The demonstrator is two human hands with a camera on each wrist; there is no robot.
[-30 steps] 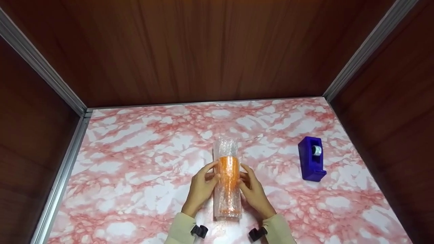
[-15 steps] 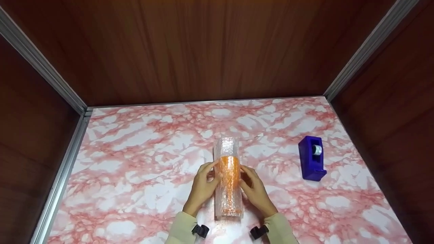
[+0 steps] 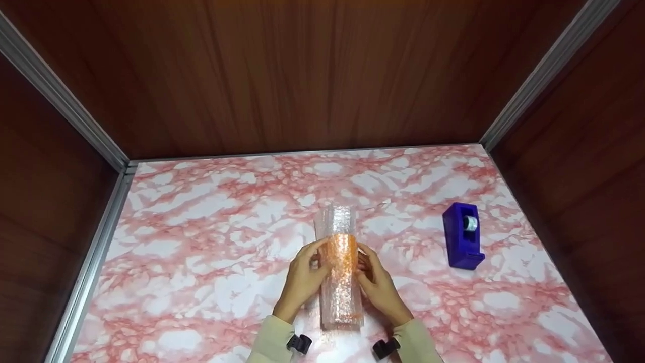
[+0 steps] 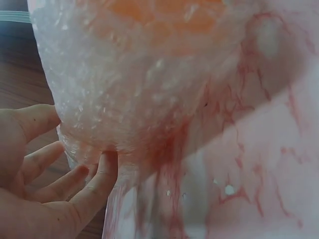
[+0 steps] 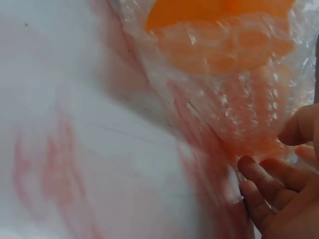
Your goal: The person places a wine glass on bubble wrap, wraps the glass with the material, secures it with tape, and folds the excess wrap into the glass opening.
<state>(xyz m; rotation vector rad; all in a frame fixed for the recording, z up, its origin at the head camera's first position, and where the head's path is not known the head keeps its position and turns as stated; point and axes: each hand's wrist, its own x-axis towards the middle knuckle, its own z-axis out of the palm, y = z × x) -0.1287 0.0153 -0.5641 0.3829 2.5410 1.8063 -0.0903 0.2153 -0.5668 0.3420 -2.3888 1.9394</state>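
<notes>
Midway across the table lies an orange object rolled in clear bubble wrap, its long side pointing away from me. My left hand grips the roll's left side, thumb and fingers curled at the plastic. The right hand holds the opposite side in the same way. Seen from the left wrist, fingers reach under the lower edge of the wrap. In the right wrist view, bent fingertips sit right at the edge of the bubble wrap, close over the table. The orange object's underside is hidden.
A purple tape dispenser with a roll of tape stands to the right. The table has a red-and-white marbled top. Brown wood-grain panels with metal frame edges enclose it at the back and both sides.
The wrapped roll has turned a little between my hands, with bubble wrap covering the orange more hazily. Its near end has shifted slightly right. The tape dispenser stays put.
</notes>
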